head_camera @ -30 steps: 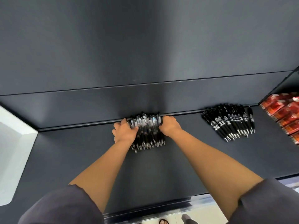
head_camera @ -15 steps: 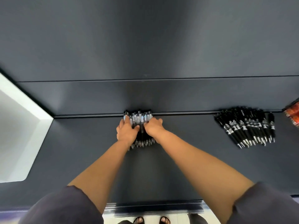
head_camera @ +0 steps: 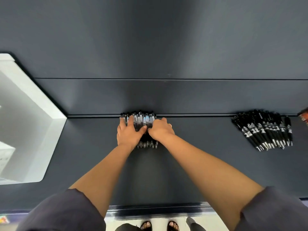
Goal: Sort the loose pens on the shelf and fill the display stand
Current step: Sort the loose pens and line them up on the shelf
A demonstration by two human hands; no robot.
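we are at the gathering step: our left hand (head_camera: 129, 132) presses spread, straight fingers on the pen bundle (head_camera: 141, 120) at the middle of the back edge of the shelf (head_camera: 200, 155), and our right hand (head_camera: 160, 130) curls round its right side. next, we judge, comes a firm two-handed lift without spilling pens.

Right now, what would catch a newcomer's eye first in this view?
The left hand and right hand meeting over a bundle of black pens at the back of the dark shelf, mid-frame. Then a second, fanned pile of black pens lying untouched at far right.
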